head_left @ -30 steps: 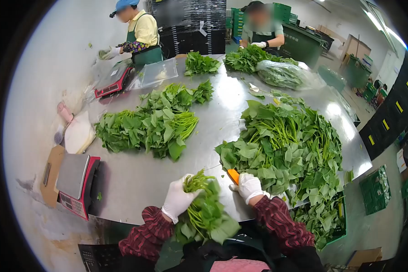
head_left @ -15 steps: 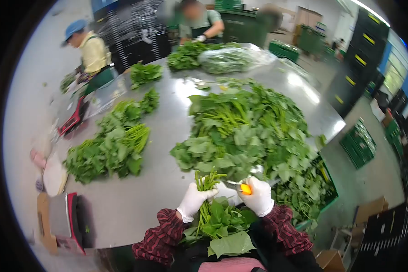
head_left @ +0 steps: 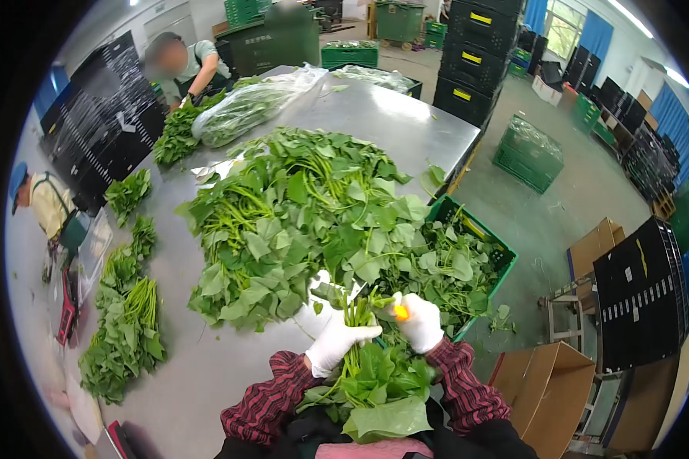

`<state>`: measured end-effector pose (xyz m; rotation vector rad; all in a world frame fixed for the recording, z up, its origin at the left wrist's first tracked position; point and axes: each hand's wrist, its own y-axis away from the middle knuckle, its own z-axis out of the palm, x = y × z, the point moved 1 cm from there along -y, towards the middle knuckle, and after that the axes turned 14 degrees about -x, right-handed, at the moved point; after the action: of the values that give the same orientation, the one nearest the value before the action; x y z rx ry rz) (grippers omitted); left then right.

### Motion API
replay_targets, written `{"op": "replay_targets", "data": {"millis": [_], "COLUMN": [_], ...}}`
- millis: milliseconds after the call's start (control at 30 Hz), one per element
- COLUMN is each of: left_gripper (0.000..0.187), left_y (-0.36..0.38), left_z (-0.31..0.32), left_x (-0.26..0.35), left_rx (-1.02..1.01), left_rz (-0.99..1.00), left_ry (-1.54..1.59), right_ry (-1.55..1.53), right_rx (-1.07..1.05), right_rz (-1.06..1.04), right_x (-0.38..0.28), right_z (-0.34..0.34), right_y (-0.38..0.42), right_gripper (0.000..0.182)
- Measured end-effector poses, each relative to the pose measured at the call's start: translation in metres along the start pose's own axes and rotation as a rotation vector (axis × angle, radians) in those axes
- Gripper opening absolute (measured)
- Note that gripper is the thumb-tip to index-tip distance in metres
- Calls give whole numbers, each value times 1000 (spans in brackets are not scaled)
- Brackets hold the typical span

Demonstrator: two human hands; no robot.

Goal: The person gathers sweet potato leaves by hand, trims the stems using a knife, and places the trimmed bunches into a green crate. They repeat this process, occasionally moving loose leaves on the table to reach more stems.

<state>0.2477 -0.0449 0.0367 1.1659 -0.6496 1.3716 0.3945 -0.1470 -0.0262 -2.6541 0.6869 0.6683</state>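
Note:
My left hand (head_left: 337, 344), in a white glove, is closed round the stems of a bunch of leafy greens (head_left: 379, 375); its leaves hang toward my body. My right hand (head_left: 421, 325), also gloved, grips an orange-handled knife (head_left: 400, 312) right of the stem ends. The blade is hard to make out against the stems. Just beyond my hands a large heap of greens (head_left: 306, 206) lies on the metal table (head_left: 199, 367). To the right, a green crate (head_left: 505, 268) holds more leaves.
Bunched greens (head_left: 122, 336) lie along the left side, near a red-edged scale (head_left: 67, 306). A plastic bag of greens (head_left: 245, 111) is at the far end. Two co-workers (head_left: 195, 65) stand beyond the table. Cardboard boxes (head_left: 543, 390) and black crates (head_left: 475, 61) are on the right.
The view has swung to the right, so the table and heap appear farther left and more of the crate shows. Both hands keep their holds; the knife remains near the stem ends.

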Motion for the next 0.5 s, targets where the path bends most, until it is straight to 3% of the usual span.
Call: {"op": "replay_targets", "data": {"millis": [33, 100, 133, 167, 200, 233, 300, 367, 500], "left_gripper": [12, 11, 11, 11, 14, 22, 29, 31, 35], "left_y": [-2, 0, -4, -10, -17, -24, -38, -41, -42], "left_z": [4, 4, 0, -4, -14, -19, -21, -13, -6], "left_x": [2, 9, 8, 8, 3, 1, -5, -3, -4], "left_rx": [-17, -104, -10, 90, 145, 170, 226, 247, 300], "left_rz": [6, -31, 16, 70, 49, -79, 6, 47, 88], "left_ry": [-20, -60, -69, -71, -321, -390, -717, -795, -933], "right_ry": [48, 173, 163, 160, 118, 42, -104, -118, -71], "right_rx": [-5, -217, -200, -188, -53, 40, 76, 104, -54], "right_rz": [106, 390, 386, 374, 227, 101, -100, -149, -13], "right_x": [26, 111, 131, 122, 105, 72, 26, 0, -2], "right_z": [9, 31, 37, 19, 11, -6, -30, -37, -26], "right_y": [-3, 4, 14, 14, 17, 13, 11, 8, -3], "right_gripper": [30, 30, 28, 26, 28, 29, 30, 29, 35]}}
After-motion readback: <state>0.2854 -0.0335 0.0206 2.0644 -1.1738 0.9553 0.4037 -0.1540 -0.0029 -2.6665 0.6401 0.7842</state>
